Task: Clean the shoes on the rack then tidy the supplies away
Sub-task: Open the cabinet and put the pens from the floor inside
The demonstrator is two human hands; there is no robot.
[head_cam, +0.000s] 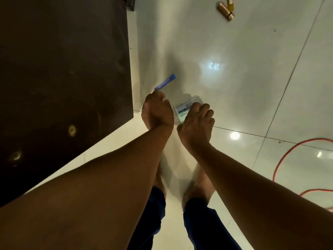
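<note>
We're tidying supplies, prob. Left hand [157, 110] grips a blue stick [165, 82]; right hand [196, 121] fingers curl round a clear box [182, 110]. Next: stick into box, lined up w/ opening.

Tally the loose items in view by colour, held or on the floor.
Blue: 1, stick held by the left hand
Clear/white: 1, Camlin pack in the right hand
Copper: 1, tube on the floor
Yellow: 1, item
Orange: 1, cable
Total: 5
</note>
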